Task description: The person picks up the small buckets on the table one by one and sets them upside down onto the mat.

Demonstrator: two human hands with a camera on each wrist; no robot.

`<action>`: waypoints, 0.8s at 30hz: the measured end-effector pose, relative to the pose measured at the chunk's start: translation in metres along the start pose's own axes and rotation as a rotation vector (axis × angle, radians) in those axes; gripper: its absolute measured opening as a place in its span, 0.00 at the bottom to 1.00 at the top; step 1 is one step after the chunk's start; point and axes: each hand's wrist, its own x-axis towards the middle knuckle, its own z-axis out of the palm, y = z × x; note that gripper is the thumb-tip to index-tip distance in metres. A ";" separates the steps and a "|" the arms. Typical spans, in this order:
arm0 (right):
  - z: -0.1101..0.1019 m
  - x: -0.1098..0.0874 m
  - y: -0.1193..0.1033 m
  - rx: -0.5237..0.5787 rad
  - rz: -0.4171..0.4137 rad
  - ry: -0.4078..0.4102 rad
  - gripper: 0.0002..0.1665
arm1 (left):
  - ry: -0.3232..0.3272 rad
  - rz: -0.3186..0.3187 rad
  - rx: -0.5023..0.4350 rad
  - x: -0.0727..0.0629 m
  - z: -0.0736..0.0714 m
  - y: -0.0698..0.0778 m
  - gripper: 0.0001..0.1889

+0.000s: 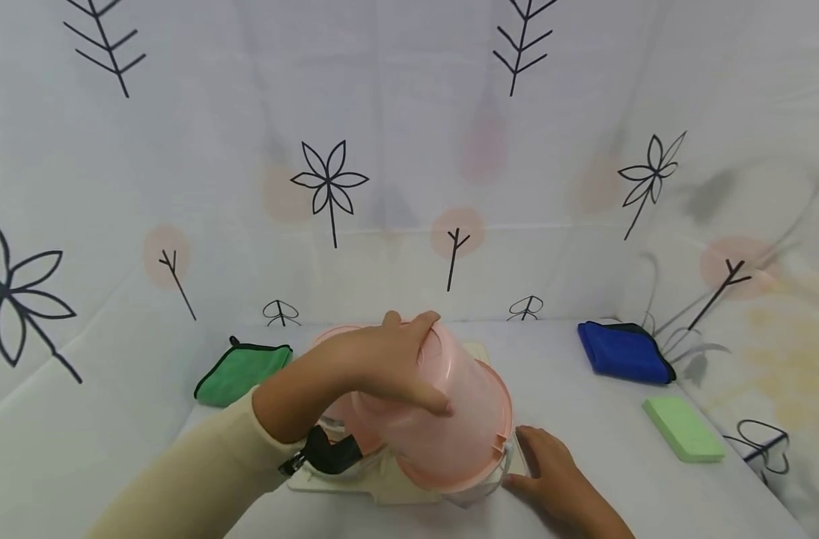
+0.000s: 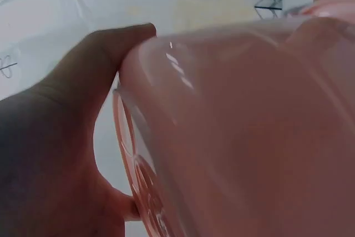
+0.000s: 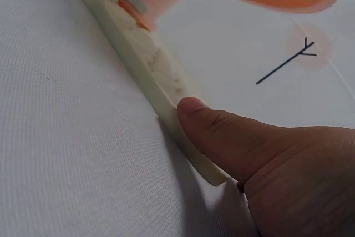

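My left hand (image 1: pixel 399 367) grips a translucent pink plastic bucket (image 1: pixel 460 419) by its base end, thumb and fingers spread round it. The bucket is tipped over, its rim toward the lower right; in the left wrist view the pink wall (image 2: pixel 238 115) fills much of the frame. Under it lies a flat cream plastic base (image 1: pixel 399 490). At the base's right end my right hand (image 1: pixel 551 475) holds the edge, and in the right wrist view its thumb (image 3: pixel 222 131) lies on the cream rim (image 3: pixel 138 76). A second pink container (image 1: pixel 338 329) is partly hidden behind the left forearm.
A folded green cloth (image 1: pixel 241 372) lies at the back left. On the right are a folded blue cloth (image 1: pixel 621 352) and a light green sponge (image 1: pixel 683 428). A white patterned sheet (image 1: pixel 396 187) hangs behind the white-covered table (image 1: pixel 585 419).
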 end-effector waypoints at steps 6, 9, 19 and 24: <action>0.003 -0.001 0.000 -0.062 -0.039 0.023 0.65 | 0.073 -0.052 0.082 0.029 0.023 0.011 0.69; 0.005 -0.001 0.001 -0.069 -0.091 0.045 0.64 | 0.127 -0.087 0.091 0.039 0.034 0.016 0.69; 0.006 -0.002 0.000 -0.091 -0.057 -0.005 0.60 | 0.324 -0.253 0.181 0.061 0.083 0.046 0.72; 0.006 0.001 -0.004 -0.057 -0.015 -0.030 0.59 | 0.360 -0.288 0.197 0.074 0.099 0.052 0.69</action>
